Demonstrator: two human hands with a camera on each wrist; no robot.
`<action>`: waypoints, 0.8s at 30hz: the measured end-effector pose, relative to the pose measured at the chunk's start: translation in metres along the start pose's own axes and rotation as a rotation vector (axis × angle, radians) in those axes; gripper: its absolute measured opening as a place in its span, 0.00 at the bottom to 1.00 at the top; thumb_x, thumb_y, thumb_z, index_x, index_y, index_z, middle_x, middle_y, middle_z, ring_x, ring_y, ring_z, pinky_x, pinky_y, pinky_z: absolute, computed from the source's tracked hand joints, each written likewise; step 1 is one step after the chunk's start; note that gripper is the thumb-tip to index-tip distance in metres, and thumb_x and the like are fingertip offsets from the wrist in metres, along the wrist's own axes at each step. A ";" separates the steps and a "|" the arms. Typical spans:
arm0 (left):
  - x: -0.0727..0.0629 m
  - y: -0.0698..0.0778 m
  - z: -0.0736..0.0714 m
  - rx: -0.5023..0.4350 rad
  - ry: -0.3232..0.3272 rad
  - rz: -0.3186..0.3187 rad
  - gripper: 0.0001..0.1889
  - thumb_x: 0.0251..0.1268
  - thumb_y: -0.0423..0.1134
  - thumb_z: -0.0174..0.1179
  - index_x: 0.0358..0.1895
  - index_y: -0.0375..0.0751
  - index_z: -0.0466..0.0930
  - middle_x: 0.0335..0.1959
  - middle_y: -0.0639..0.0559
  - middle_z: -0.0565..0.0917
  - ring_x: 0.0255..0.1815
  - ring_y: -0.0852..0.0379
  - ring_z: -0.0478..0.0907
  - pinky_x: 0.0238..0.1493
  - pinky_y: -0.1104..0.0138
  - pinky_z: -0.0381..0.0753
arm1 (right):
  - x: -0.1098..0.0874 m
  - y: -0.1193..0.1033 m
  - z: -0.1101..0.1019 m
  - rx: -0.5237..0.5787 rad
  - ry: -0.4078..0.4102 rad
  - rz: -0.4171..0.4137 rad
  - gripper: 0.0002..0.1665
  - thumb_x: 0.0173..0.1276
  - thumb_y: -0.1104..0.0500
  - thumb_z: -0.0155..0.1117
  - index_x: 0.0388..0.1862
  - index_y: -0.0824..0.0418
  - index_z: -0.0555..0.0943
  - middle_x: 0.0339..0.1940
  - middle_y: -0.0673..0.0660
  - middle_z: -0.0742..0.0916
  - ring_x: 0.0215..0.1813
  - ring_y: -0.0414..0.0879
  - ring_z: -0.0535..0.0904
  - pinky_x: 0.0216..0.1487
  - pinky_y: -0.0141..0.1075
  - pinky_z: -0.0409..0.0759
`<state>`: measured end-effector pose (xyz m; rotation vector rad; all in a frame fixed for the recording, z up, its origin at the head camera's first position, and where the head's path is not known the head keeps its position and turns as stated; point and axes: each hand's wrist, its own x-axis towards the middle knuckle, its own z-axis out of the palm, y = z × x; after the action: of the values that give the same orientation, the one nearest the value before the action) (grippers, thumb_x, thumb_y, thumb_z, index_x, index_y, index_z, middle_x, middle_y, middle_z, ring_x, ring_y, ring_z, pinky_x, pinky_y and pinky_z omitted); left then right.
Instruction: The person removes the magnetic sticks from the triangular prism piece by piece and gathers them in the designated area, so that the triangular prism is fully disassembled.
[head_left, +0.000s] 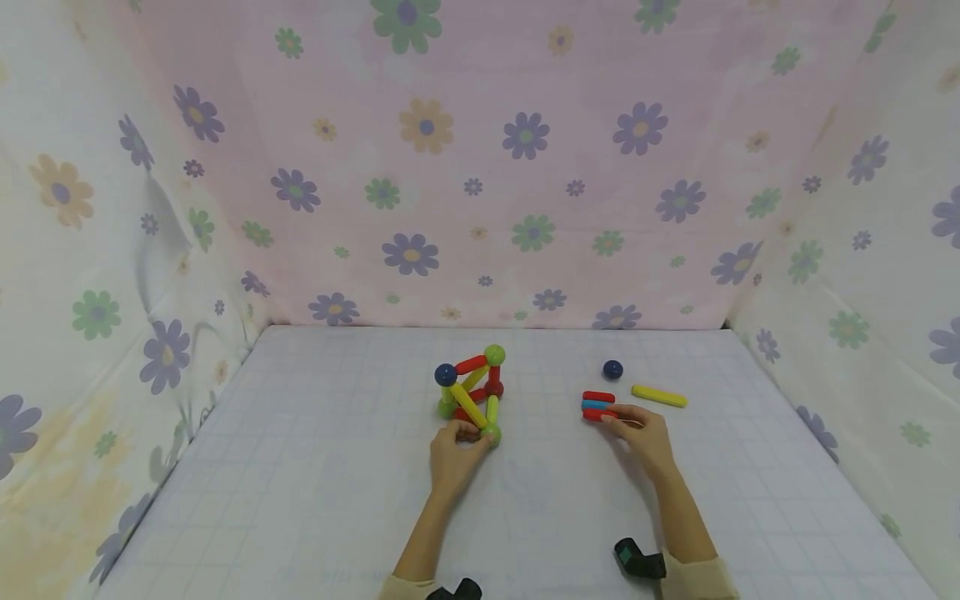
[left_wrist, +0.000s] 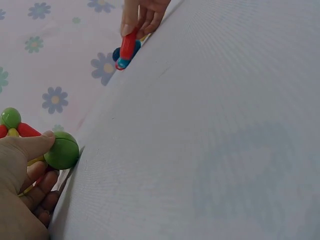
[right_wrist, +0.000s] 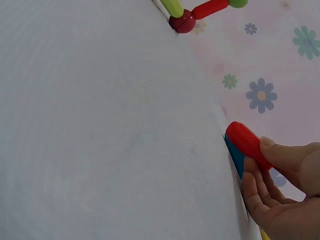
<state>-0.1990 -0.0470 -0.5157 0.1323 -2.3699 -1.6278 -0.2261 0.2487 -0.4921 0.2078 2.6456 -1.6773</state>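
A frame of coloured rods and balls stands on the table left of centre, with a dark blue ball [head_left: 446, 375] and a green ball [head_left: 494, 355] at its top. My left hand [head_left: 452, 461] grips its near bottom corner, the thumb against a green ball [left_wrist: 62, 151] and the fingers curled behind it. To the right, my right hand [head_left: 647, 440] pinches the end of a red rod [right_wrist: 246, 143] between thumb and fingers. Right beside that rod lies a blue rod [head_left: 595, 405], with another red rod [head_left: 598, 396] behind it.
Beyond the right hand, a loose yellow rod [head_left: 660, 396] lies on the white table [head_left: 315, 467]. A loose dark blue ball [head_left: 612, 369] sits farther back. Flowered cloth walls [head_left: 480, 208] enclose the table at the back and both sides.
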 end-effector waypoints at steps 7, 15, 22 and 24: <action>0.000 0.001 0.000 -0.005 0.002 0.000 0.14 0.47 0.40 0.72 0.33 0.37 0.79 0.30 0.51 0.81 0.37 0.55 0.75 0.43 0.62 0.74 | 0.004 0.000 -0.001 -0.027 0.008 0.031 0.28 0.67 0.52 0.61 0.59 0.70 0.74 0.58 0.67 0.77 0.56 0.56 0.73 0.41 0.18 0.71; -0.001 0.000 -0.001 -0.006 -0.001 0.003 0.14 0.47 0.41 0.72 0.33 0.37 0.79 0.29 0.51 0.81 0.37 0.55 0.75 0.44 0.61 0.74 | 0.006 0.002 0.001 -0.031 0.041 0.052 0.26 0.66 0.55 0.62 0.57 0.70 0.74 0.54 0.67 0.79 0.54 0.55 0.75 0.40 0.18 0.72; -0.001 0.001 -0.001 -0.004 -0.003 -0.002 0.14 0.47 0.41 0.72 0.33 0.37 0.79 0.30 0.50 0.81 0.37 0.54 0.75 0.44 0.61 0.73 | 0.008 0.001 0.003 -0.050 0.065 0.082 0.26 0.66 0.55 0.62 0.57 0.69 0.74 0.55 0.68 0.79 0.52 0.55 0.76 0.42 0.21 0.74; -0.002 0.002 -0.001 -0.003 -0.003 -0.003 0.15 0.47 0.40 0.72 0.34 0.37 0.79 0.30 0.50 0.81 0.37 0.54 0.75 0.44 0.61 0.73 | 0.008 0.000 0.004 -0.065 0.078 0.085 0.25 0.66 0.55 0.62 0.56 0.69 0.74 0.54 0.68 0.79 0.50 0.54 0.77 0.44 0.25 0.76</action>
<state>-0.1971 -0.0471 -0.5141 0.1333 -2.3709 -1.6339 -0.2345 0.2463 -0.4947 0.3867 2.6994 -1.5868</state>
